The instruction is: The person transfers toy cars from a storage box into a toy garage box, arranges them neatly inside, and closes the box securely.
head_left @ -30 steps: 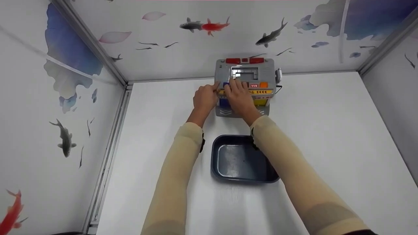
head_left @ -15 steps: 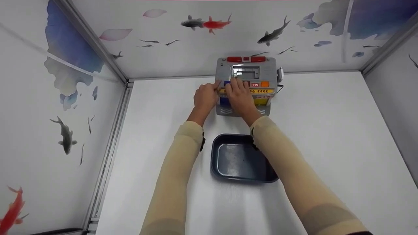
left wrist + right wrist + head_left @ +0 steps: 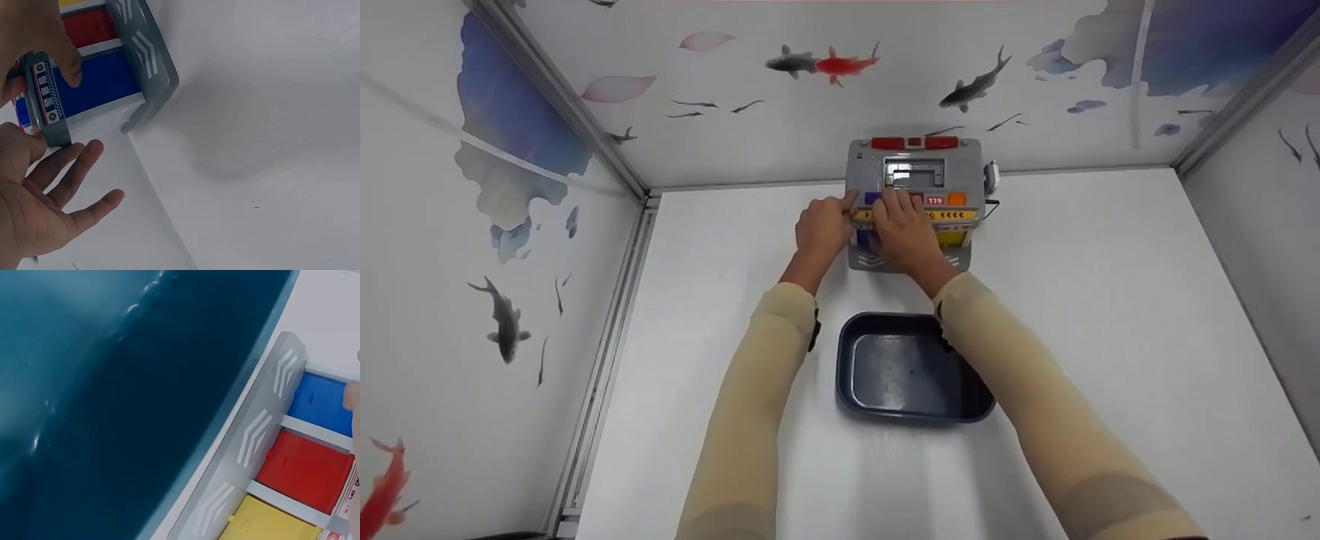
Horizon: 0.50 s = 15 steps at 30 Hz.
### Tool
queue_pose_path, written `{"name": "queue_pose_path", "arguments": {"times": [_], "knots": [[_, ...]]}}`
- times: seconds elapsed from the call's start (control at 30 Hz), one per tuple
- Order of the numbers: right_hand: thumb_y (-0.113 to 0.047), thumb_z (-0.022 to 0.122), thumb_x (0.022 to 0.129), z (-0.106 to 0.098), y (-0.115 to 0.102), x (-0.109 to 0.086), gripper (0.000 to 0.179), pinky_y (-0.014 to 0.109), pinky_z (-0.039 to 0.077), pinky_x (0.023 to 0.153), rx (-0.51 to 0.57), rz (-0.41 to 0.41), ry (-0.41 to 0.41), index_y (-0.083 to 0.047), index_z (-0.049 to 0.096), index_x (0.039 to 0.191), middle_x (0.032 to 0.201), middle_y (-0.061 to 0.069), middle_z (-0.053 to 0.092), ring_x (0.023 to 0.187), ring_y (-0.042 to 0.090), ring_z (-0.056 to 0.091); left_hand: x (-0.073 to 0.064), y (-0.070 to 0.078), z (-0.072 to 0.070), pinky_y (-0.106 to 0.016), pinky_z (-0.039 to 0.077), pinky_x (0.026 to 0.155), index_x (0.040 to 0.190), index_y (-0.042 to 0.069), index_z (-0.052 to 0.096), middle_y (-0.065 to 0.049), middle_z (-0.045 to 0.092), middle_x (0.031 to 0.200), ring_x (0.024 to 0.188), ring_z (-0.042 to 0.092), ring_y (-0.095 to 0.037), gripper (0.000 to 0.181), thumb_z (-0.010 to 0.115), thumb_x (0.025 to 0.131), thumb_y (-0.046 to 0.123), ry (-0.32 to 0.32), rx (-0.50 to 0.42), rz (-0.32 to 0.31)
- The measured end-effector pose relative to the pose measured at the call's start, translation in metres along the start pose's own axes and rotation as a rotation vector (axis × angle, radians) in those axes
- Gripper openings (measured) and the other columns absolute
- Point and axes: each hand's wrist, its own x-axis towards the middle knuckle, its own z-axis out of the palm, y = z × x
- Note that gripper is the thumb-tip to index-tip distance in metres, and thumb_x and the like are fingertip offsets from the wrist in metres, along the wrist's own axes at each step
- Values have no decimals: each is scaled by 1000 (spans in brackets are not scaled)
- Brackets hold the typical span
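A grey toy garage (image 3: pixel 960 161) with red roof lights and blue, red and yellow doors stands at the table's back edge. My left hand (image 3: pixel 821 231) is at its left front roof corner, thumb reaching onto the roof. In the left wrist view, several loosely spread fingers (image 3: pixel 93 211) of this hand show beside the garage's side wall. My right hand (image 3: pixel 906 234) grips the roof's front edge from above. Its fingertips lie on the roof and its thumb (image 3: pixel 70 64) hangs in front of the blue door (image 3: pixel 104 79). The red door (image 3: pixel 306 469) and yellow door (image 3: pixel 267 523) appear shut.
A dark blue tray (image 3: pixel 915 416) sits on the white table (image 3: pixel 1095 315) in front of the garage, partly under my right forearm. White walls (image 3: pixel 705 150) painted with fish close in the back and sides. A white part (image 3: pixel 991 176) sticks out at the garage's right side.
The whole view has shifted slightly. My right fingertips sit a little further forward on the roof; the left hand keeps its place at the corner.
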Motion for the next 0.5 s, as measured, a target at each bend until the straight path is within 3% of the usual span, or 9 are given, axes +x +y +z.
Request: {"name": "queue_pose_path", "arguments": {"times": [0.07, 0.1, 0.2, 0.3, 0.33, 0.5], "knots": [[-35, 77, 104, -1, -1, -5, 58, 56, 43, 120, 1, -2, -17, 2, 50, 140, 153, 24, 50, 138, 40, 49, 5, -5, 6, -31, 48, 66, 160, 35, 58, -6, 81, 130, 79, 60, -17, 43, 58, 117, 29, -22, 27, 1], [-37, 75, 105, -2, -1, -8, 59, 57, 43, 120, -6, -8, -23, 2, 49, 142, 155, 23, 50, 139, 39, 50, 23, -18, 23, -31, 49, 66, 160, 36, 57, -5, 82, 129, 78, 60, -16, 43, 56, 117, 31, -28, 26, 10], [-42, 69, 107, -6, 0, -16, 59, 59, 43, 119, -25, -21, -30, 1, 52, 143, 155, 22, 53, 140, 38, 53, 30, -22, 33, -38, 59, 75, 164, 37, 54, -6, 81, 130, 85, 67, -18, 46, 54, 118, 31, -50, 66, 38], [-45, 69, 107, -13, 4, -23, 62, 62, 42, 122, -33, -35, -22, 0, 54, 145, 155, 21, 56, 144, 38, 54, 23, -19, 31, -42, 63, 88, 167, 32, 51, -9, 75, 139, 107, 73, -23, 48, 50, 119, 32, -21, 72, 95], [-47, 71, 106, -15, 6, -25, 64, 64, 41, 123, -31, -39, -20, 0, 55, 147, 156, 21, 55, 145, 38, 54, 6, -7, 16, -47, 62, 95, 167, 31, 50, -11, 70, 145, 119, 71, -27, 48, 50, 119, 30, -10, 85, 104], [-66, 77, 96, -28, 13, -43, 89, 72, 31, 128, -3, -67, -23, -11, 51, 161, 170, 19, 47, 160, 37, 43, -14, -13, 12, -57, 49, 119, 168, 30, 49, -11, 50, 167, 152, 50, -35, 54, 45, 118, 50, 101, 104, 165]]}}
